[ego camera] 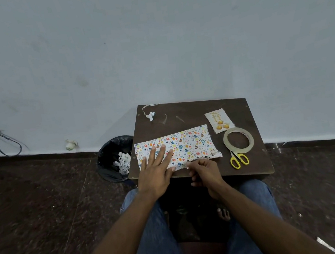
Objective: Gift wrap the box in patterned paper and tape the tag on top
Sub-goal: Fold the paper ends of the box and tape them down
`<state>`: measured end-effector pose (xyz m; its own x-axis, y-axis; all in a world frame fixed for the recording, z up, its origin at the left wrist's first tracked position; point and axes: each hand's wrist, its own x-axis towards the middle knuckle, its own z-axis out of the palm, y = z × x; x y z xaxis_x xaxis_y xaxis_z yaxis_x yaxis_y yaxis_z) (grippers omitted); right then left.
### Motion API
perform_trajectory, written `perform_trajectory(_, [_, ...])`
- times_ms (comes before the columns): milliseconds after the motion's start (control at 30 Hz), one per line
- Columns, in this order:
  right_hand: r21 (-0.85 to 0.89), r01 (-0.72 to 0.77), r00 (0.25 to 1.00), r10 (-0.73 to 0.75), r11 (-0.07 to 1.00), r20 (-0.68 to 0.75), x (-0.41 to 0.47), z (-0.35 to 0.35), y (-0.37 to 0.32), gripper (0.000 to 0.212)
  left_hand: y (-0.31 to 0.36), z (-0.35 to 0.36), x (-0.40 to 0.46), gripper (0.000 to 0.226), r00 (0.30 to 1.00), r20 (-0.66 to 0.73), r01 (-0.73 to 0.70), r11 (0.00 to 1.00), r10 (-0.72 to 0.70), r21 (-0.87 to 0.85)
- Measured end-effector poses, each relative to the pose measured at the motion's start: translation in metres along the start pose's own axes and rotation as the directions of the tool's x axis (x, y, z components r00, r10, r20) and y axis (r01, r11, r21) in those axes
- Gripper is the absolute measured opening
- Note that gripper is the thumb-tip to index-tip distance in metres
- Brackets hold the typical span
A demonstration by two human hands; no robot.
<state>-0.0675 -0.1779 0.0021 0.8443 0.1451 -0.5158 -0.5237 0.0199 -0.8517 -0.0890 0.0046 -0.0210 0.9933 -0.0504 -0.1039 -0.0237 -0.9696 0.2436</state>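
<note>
Box (pixel 186 145) already covered in patterned paper (pixel 193 139), sitting near the front edge of the tabletop (pixel 192 110), closer to the front-left corner than the right. Left hand (pixel 157 168) flat on top of it, fingers straight and spread, pressing down on the left half. Right hand (pixel 205 172) at the front edge of the package, fingers curled in, looks like pinching the paper's loose front flap or a bit of tape there; can't tell which, too small to see.

Stuff that could go sideways from here, just guessing:
- Let up with the flat hand and the paper probably springs open, seam goes slack before any tape lands
- Package so close to the front edge that a tug toward the lap could slide it right off
- Right end of the paper sticking out loose, toward the tape roll (pixel 238 139); could crease crooked or tear if folded in a hurry
- Tape roll and scissors (pixel 239 159) parked by the right edge, so grabbing them means freeing one hand, likely the moment things slip
- Tag (pixel 219 121) near the back-right corner, well clear for now

Orientation: long axis running left to right along the tabletop, roughly parallel to the front edge, tilted a touch so the right end sits further back. Broad face up, short ends pointing toward the left and right edges
</note>
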Motion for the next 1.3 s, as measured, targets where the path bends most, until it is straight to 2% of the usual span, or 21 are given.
perform_trajectory(100, [0.008, -0.005, 1.0, 0.005, 1.0, -0.009, 0.001, 0.003, 0.001, 0.021, 0.0, 0.0, 0.0, 0.056, 1.0, 0.007, 0.007, 1.0, -0.007, -0.006])
perform_trajectory(467, [0.061, -0.007, 0.998, 0.011, 0.998, -0.067, 0.006, 0.012, 0.003, 0.026, -0.002, 0.0, 0.001, 0.056, 1.0, 0.002, -0.001, 0.999, 0.001, -0.034])
perform_trajectory(733, [0.106, -0.033, 0.985, 0.05, 0.994, -0.166, 0.011, 0.02, 0.004, 0.029, 0.001, -0.003, 0.001, 0.056, 1.0, 0.008, 0.013, 0.999, -0.013, -0.036])
perform_trajectory(867, [0.125, -0.023, 0.987, 0.042, 0.992, -0.153, 0.011, 0.018, 0.007, 0.03, 0.003, -0.005, 0.001, 0.056, 1.0, 0.012, 0.017, 0.999, -0.016, -0.039])
perform_trajectory(1033, [0.042, 0.024, 0.996, -0.02, 0.999, -0.087, 0.008, 0.011, 0.013, 0.02, 0.002, -0.006, 0.001, 0.057, 1.0, 0.011, 0.014, 0.999, -0.014, -0.049])
perform_trajectory(1300, [-0.189, 0.119, 0.975, -0.151, 0.975, -0.161, 0.015, 0.011, 0.022, 0.022, 0.001, -0.007, 0.001, 0.056, 1.0, 0.014, 0.008, 0.999, -0.007, -0.049])
